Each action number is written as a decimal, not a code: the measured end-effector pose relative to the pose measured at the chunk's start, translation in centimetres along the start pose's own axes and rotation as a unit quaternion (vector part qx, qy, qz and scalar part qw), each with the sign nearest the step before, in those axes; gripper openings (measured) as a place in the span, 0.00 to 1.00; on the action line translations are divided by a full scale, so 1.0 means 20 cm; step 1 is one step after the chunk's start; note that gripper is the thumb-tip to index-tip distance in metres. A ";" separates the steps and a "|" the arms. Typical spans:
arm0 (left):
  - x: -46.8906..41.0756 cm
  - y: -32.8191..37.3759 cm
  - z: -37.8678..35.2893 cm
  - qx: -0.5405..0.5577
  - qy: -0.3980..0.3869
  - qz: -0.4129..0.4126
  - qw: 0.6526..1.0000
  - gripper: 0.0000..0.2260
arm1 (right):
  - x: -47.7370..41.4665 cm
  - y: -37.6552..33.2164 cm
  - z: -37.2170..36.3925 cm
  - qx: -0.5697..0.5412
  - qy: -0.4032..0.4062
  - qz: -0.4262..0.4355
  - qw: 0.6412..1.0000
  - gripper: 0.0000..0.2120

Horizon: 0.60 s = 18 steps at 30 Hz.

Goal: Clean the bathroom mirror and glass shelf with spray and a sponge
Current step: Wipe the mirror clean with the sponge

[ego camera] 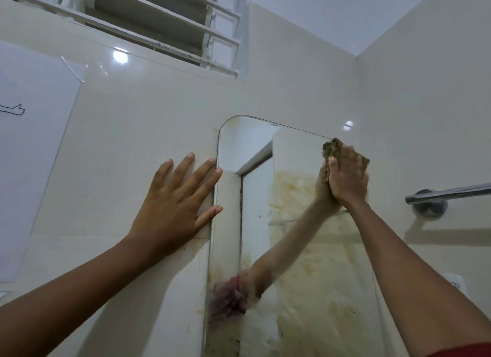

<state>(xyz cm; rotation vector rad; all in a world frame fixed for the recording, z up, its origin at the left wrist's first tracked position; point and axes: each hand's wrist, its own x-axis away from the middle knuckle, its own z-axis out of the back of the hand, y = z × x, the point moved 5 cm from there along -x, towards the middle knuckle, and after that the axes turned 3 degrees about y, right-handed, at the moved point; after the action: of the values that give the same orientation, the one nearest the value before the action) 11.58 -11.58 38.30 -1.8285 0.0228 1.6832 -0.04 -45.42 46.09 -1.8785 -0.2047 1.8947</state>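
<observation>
The mirror (255,154) hangs on the cream tiled wall, a tall pane with rounded top corners and yellowish smears over its middle and lower glass. My right hand (348,178) presses a brown sponge (333,146) flat against the mirror near its upper right corner. My left hand (178,200) lies flat with spread fingers on the wall, its fingertips touching the mirror's left edge. The glass shelf and the spray are out of view. A reflection of my right arm shows in the glass.
A chrome towel bar (449,193) juts from the right wall next to the mirror. A louvred window (170,19) sits high above. A white sheet of paper (32,149) is taped to the wall at left. A white socket (455,283) sits low right.
</observation>
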 end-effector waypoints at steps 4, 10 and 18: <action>0.00 0.00 0.00 -0.001 0.004 0.003 1.000 0.28 | 0.05 0.12 0.00 -0.026 -0.002 -0.044 0.999 0.27; 0.00 0.00 0.01 -0.006 0.011 -0.001 1.000 0.28 | 0.22 0.04 -0.04 -0.005 0.002 -0.028 1.000 0.26; 0.00 -0.01 0.00 -0.019 0.020 -0.008 1.000 0.27 | 0.43 -0.33 -0.08 -0.018 0.016 0.046 0.999 0.26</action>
<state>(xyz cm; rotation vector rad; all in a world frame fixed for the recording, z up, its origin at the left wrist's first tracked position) 11.59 -11.51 38.40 -1.8853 -0.0068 1.6480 3.35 -36.34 40.99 -1.9718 -0.1461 1.9323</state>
